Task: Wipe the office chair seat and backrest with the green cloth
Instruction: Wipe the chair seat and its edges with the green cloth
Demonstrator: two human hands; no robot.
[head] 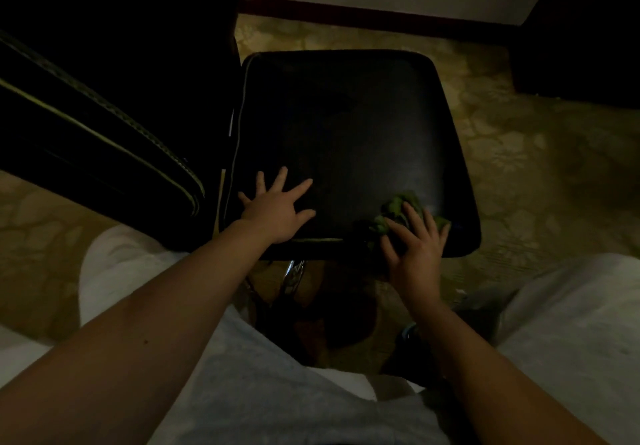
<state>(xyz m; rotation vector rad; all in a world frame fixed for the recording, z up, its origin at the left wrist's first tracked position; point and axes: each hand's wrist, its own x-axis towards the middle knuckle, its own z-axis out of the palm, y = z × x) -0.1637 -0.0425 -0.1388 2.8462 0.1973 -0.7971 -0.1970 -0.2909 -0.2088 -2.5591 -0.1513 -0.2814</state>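
left hand (277, 210) lies flat, fingers spread, holding nothing on the near-left of the black chair seat (346, 115), while the right hand (415, 247) presses the bunched green cloth (398, 207) onto its near-right corner, fingers mostly straight

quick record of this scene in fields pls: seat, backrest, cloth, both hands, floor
seat: black, glossy seat, centre of view
backrest: dark backrest with pale piping, left of the seat, no hand on it
cloth: green cloth, bunched, on the seat's near right corner
left hand: left hand flat, fingers spread, resting on the seat's near left part
right hand: right hand presses the cloth onto the seat
floor: patterned carpet
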